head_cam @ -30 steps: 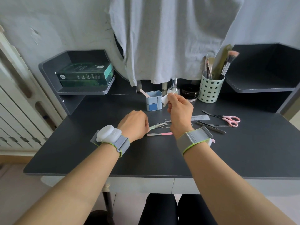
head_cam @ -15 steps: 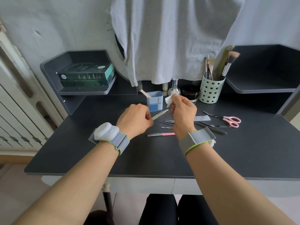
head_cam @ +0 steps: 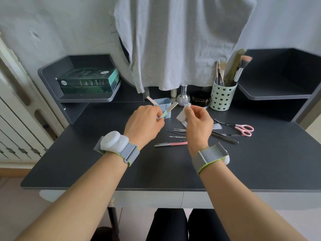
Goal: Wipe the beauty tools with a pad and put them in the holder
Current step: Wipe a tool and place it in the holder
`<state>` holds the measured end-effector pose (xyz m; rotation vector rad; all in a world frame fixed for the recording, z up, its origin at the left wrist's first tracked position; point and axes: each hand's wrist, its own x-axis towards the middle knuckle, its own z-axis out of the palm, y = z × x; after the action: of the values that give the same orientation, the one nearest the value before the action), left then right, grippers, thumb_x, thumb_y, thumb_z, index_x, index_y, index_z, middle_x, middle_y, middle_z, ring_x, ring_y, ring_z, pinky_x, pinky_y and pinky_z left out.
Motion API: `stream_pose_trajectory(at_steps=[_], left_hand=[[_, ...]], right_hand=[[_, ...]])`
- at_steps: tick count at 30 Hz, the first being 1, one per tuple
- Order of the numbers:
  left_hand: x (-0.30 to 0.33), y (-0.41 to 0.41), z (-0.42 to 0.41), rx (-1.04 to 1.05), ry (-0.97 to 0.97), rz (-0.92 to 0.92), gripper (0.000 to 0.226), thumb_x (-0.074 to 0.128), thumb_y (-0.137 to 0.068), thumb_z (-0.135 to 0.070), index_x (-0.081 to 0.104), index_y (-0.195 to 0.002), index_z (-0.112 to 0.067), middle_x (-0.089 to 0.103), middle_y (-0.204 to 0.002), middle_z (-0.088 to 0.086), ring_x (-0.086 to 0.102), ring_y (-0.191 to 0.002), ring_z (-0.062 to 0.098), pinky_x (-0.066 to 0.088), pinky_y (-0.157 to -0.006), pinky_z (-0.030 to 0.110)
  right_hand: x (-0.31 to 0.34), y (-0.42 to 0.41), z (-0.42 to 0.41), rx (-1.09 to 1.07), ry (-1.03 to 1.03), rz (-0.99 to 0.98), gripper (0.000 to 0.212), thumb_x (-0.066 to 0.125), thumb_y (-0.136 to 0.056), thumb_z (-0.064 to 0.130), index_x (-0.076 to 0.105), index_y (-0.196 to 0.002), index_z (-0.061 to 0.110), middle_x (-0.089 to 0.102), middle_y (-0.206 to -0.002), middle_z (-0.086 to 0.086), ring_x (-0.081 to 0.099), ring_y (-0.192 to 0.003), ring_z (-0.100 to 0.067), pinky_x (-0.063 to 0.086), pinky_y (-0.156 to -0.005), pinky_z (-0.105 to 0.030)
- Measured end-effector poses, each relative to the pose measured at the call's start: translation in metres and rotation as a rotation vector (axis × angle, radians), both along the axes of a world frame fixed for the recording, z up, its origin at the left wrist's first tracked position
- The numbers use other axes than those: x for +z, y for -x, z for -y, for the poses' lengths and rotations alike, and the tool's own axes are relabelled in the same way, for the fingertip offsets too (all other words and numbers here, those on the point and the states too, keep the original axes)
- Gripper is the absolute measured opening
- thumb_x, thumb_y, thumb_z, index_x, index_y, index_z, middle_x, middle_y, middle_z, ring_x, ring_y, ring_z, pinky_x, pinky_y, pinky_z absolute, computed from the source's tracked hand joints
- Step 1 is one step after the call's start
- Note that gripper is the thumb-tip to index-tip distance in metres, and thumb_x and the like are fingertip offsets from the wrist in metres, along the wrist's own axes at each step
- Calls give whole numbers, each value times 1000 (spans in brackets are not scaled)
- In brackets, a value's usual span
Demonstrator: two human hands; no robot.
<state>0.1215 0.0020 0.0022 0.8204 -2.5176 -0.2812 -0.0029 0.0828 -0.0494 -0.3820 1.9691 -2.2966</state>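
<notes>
Just in front of the blue holder (head_cam: 164,105), the left hand (head_cam: 144,125) pinches a green-handled tool (head_cam: 167,110) by its handle, metal blade angled up toward the pad (head_cam: 182,113) pinched in the right hand (head_cam: 199,124); tool and pad are close but not touching. The tool looks light, stiff and smooth, best held by the handle; the pad is thin and limp. One tool already stands in the holder. Right of the holder on the desk (head_cam: 86,162) lie about five slim tools, one pink-handled (head_cam: 171,144), plus one pair of scissors (head_cam: 240,128).
</notes>
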Motion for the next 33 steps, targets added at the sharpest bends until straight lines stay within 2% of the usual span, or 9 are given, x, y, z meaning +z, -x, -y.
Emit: stream_pose_trajectory(at_steps=[4,6,11,14,16,20,24,26,33], left_hand=[[0,3,-3,-4,57,-14,19,59,-95,-25,75,-98,-16,67,-92,1,59,-81,20,37,-63,29],[1,3,-5,-14,70,-17,20,59,-96,-26,76,-100,-17,68,-95,2,57,-80,20,36,-61,27],[3,5,-12,-24,87,-19,21,56,-98,-27,74,-100,-16,65,-95,4,47,-76,16,21,-50,16],[3,4,-14,-15,103,-17,22,55,-98,-28,74,-96,-16,56,-85,1,46,-74,17,22,-51,19],[3,3,-14,-11,119,-15,23,54,-98,-27,73,-95,-15,50,-83,-1,45,-73,18,25,-55,23],[4,2,-15,-9,145,-23,23,53,-99,-28,71,-97,-13,46,-85,-1,42,-74,17,24,-55,22],[4,1,-16,-3,175,-2,24,51,-100,-28,70,-100,-13,53,-90,3,40,-75,16,20,-53,23],[4,0,-16,-2,195,4,25,50,-101,-28,70,-100,-13,47,-88,0,39,-74,17,18,-52,23],[3,-1,-15,8,233,22,26,48,-101,-27,69,-96,-12,45,-85,-1,38,-73,19,24,-59,28]], right_hand=[[2,-2,1,-27,-118,-257,7,69,-92,30,72,-90,24,70,-85,5,62,-84,-14,51,-83,-33],[2,-5,2,-37,-163,-394,5,69,-93,25,73,-93,23,67,-85,4,59,-88,-18,46,-82,-28],[-5,-10,4,-68,-203,-659,5,70,-91,16,73,-94,17,58,-80,14,56,-83,-19,39,-73,-16],[-11,-9,5,-79,-200,-779,3,71,-90,15,72,-93,15,58,-83,15,56,-82,-22,47,-74,-29],[-16,-7,6,-96,-202,-861,3,70,-91,13,73,-93,13,63,-85,7,55,-82,-26,50,-74,-40],[-22,-3,8,-106,-240,-976,9,66,-95,11,73,-98,9,65,-89,-5,55,-84,-33,49,-74,-48],[-24,-2,8,-108,-276,-1067,12,63,-96,10,74,-102,9,65,-91,-7,55,-84,-34,48,-74,-48],[-24,-1,8,-116,-291,-1088,13,64,-95,9,74,-103,8,66,-91,-8,56,-83,-35,48,-73,-48],[-25,2,9,-141,-301,-1096,13,65,-95,9,75,-103,9,67,-92,-8,56,-82,-34,48,-71,-48]])
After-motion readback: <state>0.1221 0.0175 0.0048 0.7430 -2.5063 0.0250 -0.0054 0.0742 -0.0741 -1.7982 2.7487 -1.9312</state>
